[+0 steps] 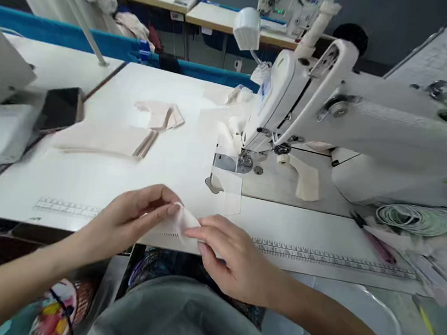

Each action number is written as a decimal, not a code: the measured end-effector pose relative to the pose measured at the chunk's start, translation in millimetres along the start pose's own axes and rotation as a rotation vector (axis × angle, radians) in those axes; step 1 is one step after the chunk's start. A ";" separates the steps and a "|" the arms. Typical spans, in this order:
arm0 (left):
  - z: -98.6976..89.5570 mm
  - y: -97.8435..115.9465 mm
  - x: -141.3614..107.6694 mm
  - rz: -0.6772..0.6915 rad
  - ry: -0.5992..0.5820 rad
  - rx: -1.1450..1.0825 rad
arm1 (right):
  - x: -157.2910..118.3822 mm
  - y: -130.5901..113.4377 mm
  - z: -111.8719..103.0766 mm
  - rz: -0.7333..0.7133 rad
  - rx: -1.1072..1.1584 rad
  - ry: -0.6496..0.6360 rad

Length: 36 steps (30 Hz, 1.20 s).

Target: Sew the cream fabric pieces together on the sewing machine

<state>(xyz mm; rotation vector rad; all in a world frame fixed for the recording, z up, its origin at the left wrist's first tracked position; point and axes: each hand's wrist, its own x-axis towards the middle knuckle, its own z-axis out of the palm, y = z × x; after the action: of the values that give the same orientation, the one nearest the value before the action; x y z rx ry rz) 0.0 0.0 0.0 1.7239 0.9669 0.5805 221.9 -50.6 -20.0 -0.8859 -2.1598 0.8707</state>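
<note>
A small piece of white fabric (185,221) is stretched between my two hands above the front edge of the white table. My left hand (133,216) pinches its left end between thumb and fingers. At its right end, the fingers of my right hand (233,254) are closed on it. The sewing machine's needle and presser foot (244,162) stand behind and to the right, apart from the fabric.
Cream fabric pieces (101,137) and a smaller cut piece (160,114) lie on the table at left. A dark box (60,108) sits farther left. Coiled pale cord (419,219) and scissors (358,220) lie at right. A printed ruler (330,257) runs along the front edge.
</note>
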 end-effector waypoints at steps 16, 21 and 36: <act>23.8 17.2 155.6 -0.017 -0.271 0.465 | -0.8 40.1 -63.1 0.605 0.516 -0.057; 32.0 14.7 159.0 0.043 -0.227 0.604 | -3.8 44.0 -61.6 0.645 0.557 -0.055; 35.8 7.5 165.2 0.068 -0.230 0.700 | -6.3 52.7 -64.1 0.761 0.594 -0.164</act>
<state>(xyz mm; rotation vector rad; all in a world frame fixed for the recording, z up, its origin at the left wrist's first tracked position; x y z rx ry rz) 122.1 115.9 -16.9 2.3840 1.0130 0.0648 291.4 -5.2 -25.0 -1.3488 -1.4952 1.8802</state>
